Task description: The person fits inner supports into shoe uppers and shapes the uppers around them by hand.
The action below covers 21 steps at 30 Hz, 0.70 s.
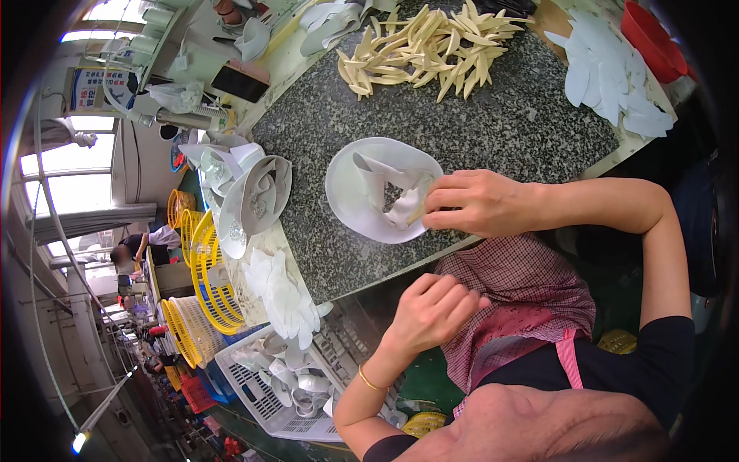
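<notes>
Closest to the lens, the left hand (431, 308) hangs loosely curled over the lap, its fingers half folded and holding nothing, above a red-and-white checked apron (523, 296). Beyond it, the right hand (477, 202) is pinched shut on the edge of a thin white curved shoe-upper piece (368, 189), which lies on the speckled grey granite slab (493, 123) with folded white inner flaps under the fingertips. This piece looks light and floppy, more sheet than shell, so it should bend readily and is best taken at the rim or flap edge, where the fingers already press; a grip in the middle would likely crumple it. Left of the left hand, a white plastic crate (258, 389) holds more white pieces, with yellow wire baskets (208, 285) beside it. Far beyond the right hand lies a heap of pale yellow narrow strips (427, 48), and to that hand's right a stack of flat white cut-outs (608, 73) near a red tub (653, 38).
</notes>
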Motion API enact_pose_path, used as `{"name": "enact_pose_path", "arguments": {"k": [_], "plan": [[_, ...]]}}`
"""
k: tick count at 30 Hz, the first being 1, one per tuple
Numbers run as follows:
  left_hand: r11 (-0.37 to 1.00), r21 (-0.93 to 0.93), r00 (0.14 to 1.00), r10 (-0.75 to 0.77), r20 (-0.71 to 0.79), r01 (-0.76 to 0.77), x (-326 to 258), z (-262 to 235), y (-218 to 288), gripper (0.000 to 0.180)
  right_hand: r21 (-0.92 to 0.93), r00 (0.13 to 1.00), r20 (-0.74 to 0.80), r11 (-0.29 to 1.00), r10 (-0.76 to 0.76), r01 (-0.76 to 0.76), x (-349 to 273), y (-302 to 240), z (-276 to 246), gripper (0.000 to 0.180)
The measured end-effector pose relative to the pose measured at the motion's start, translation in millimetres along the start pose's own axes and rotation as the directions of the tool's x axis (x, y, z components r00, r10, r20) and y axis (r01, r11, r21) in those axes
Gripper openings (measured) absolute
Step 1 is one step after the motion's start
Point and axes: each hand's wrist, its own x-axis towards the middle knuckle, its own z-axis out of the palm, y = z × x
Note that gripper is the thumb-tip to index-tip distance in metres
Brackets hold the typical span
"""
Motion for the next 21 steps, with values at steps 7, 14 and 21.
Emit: {"name": "enact_pose_path", "arguments": {"k": [7,14,21], "plan": [[0.976,0.185,0.986,-0.093,-0.141,0.118,-11.6,-4.2,-0.3,0.029,-0.031,0.997,0.067,0.998,-0.049,0.051,-13.8,0.1,-5.5,0.029],[0.725,0.606,0.945,-0.270,-0.187,0.327,3.3,17.6,-22.5,0.022,-0.127,0.998,-0.007,0.990,-0.068,0.067,-11.9,1.7,-7.3,0.023],[0.740,0.602,0.954,-0.249,-0.168,0.299,5.4,23.4,-27.1,0.023,-0.215,0.996,0.032,0.972,-0.088,0.093,-17.8,13.4,-12.7,0.016]]}}
